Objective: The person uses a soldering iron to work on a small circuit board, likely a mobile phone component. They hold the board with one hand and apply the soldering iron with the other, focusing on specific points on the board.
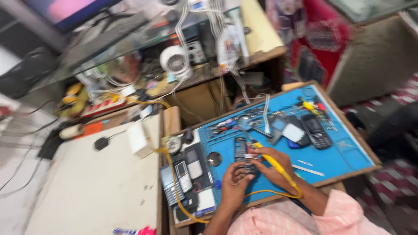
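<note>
1. Head view, tilted and blurred by motion: blue rectangular rubber work mat [339,159] in a shallow wooden-edged tray at centre right of the frame, carrying small tools, loose phone parts and several handsets.
2. On the mat's upper right: black keypad phone [316,131], beside it a dark handset with a white rectangular patch [292,131]; yellow-and-red small tools [314,105] near the far corner.
3. Lower centre: left hand [235,182] clenched around the lower end of a dark opened phone body [241,150] lying on the mat, thumb over its edge.
4. Right hand [272,170] grasping a yellow-handled soldering iron [272,161] pen-fashion, tip down at the phone body; yellow cord [261,193] looping from the handle along the mat's near edge.
5. Left of the mat: row of old keypad phones and black panels [187,174] lying flat and close-packed, round metal tin [173,144] just above them.
6. Lower left: pale, smooth, scuffed tabletop [100,191] with a white box-shaped block [137,138] and a small black adapter [101,143].
7. Upper centre: cluttered wooden shelf under a glass top [130,35], small white round fan [174,60], hanging white cables [226,43], red power strip [102,106].
8. Bottom right: pink striped sleeve [339,215]; red-and-white chequered floor beyond.
</note>
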